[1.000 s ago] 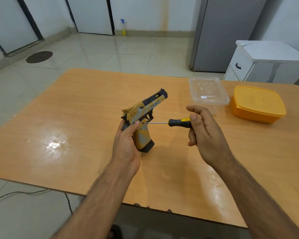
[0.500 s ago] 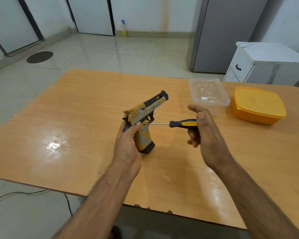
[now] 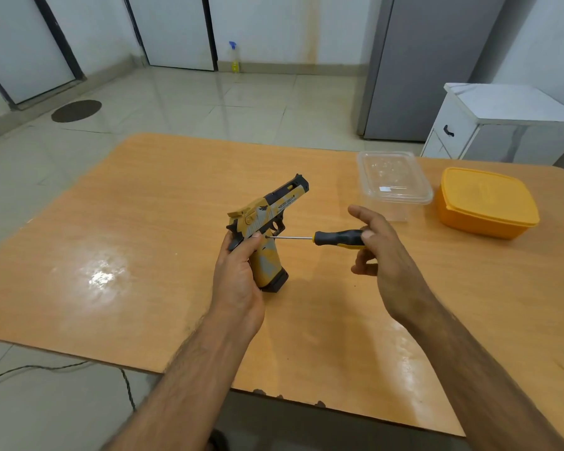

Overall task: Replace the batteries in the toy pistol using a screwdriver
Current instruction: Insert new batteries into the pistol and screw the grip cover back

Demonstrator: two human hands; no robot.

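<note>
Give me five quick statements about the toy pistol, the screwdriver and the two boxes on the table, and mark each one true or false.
1. The left hand holds the toy pistol by its grip. True.
2. The screwdriver tip is at the side of the pistol, just above the grip. True.
3. The screwdriver lies flat on the table. False: the right hand holds it in the air by its black and yellow handle.
4. The orange container has its lid off. False: its lid is on.
5. The clear container stands to the left of the orange one. True.
</note>
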